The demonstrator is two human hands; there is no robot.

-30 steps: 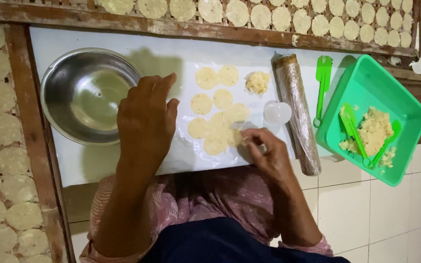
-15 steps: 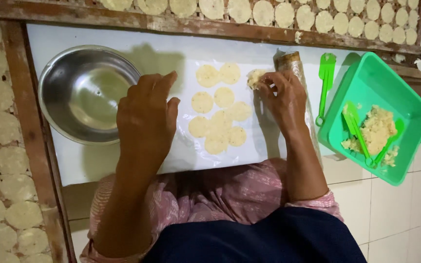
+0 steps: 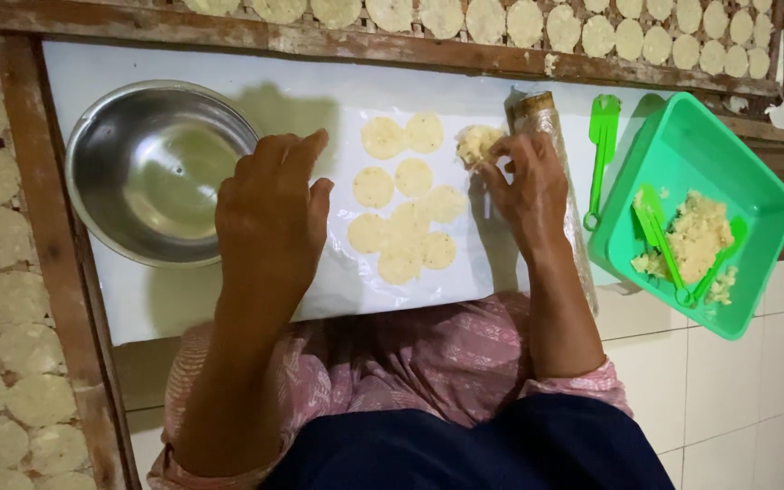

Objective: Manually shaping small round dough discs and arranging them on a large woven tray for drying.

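My left hand rests palm down on a clear plastic sheet that covers the white board, fingers apart, holding nothing. My right hand reaches to the upper right of the sheet and pinches a crumbly lump of pale dough. Between the two hands lie several flat round dough discs, some overlapping. A plastic-wrapped rolling pin lies just behind and under my right hand.
An empty steel bowl sits left of my left hand. A green tub with more dough and green spatulas stands at the right, a green spatula beside it. Wooden-framed racks of drying discs lie left and behind.
My right hand rose from the near edge of the discs to the dough lump by the rolling pin and closed on it. My left hand stayed flat on the sheet.
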